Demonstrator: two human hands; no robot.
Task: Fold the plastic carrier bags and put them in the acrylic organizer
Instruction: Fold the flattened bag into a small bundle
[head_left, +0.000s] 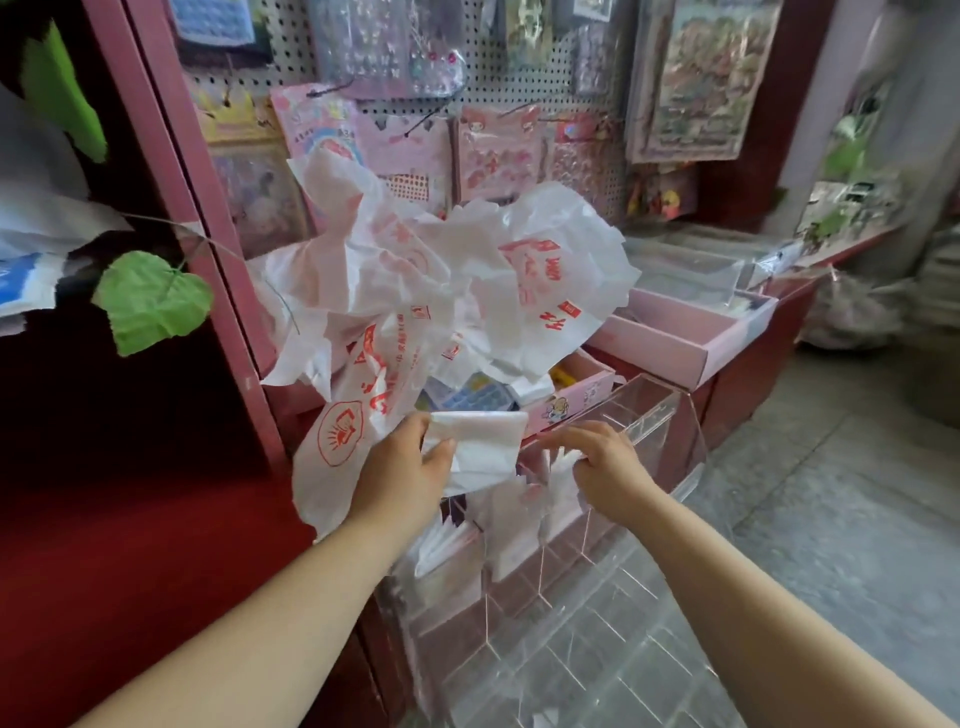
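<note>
Head: left hand (400, 467) pinches folded bag (483, 447), right hand (602, 462) stowed bag (560, 491).

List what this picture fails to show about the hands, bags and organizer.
Head view: whether the right hand pinches a bag; its curled fingers hide the contact.
Head view: how many stored bags the organizer holds; they overlap, and the left hand with its folded bag covers some.
Head view: the organizer's near end, cut off by the bottom edge.
</note>
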